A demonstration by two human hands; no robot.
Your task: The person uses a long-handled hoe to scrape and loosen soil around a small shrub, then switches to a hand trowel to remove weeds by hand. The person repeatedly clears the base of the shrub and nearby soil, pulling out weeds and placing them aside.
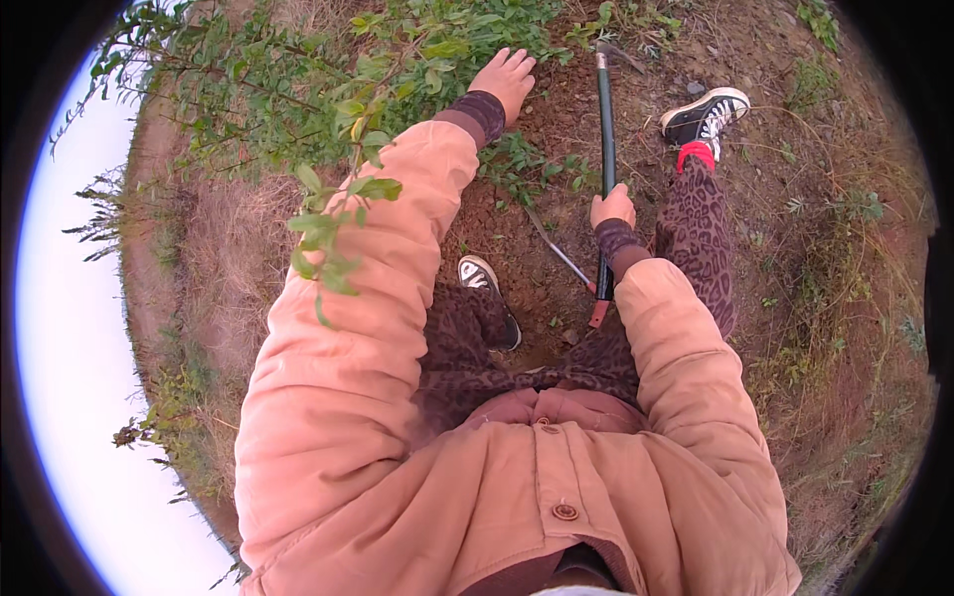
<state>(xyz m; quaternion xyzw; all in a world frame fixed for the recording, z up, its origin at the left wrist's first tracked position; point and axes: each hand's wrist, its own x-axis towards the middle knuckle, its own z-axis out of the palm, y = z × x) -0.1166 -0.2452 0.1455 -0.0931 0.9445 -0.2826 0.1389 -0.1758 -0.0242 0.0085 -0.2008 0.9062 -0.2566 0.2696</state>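
My right hand [613, 206] is wrapped round the long dark green handle of a sickle [607, 119]. Its thin blade [624, 57] lies at the far end, against the soil, and a reddish cap [598, 314] ends the handle near my legs. My left hand [505, 81] reaches out over the edge of a leafy green bush [437, 60], its fingers stretched and holding nothing that I can see. Whether it touches the leaves I cannot tell. Beside the sickle's handle, a slim curved metal tool [558, 250] with a red end lies on the ground.
A leafy branch [333, 233] hangs in front of my left sleeve. Low green shoots [532, 164] grow between my hands. My shoes [708, 119] stand apart on brown soil, and dry grass [835, 328] covers the slope at the right.
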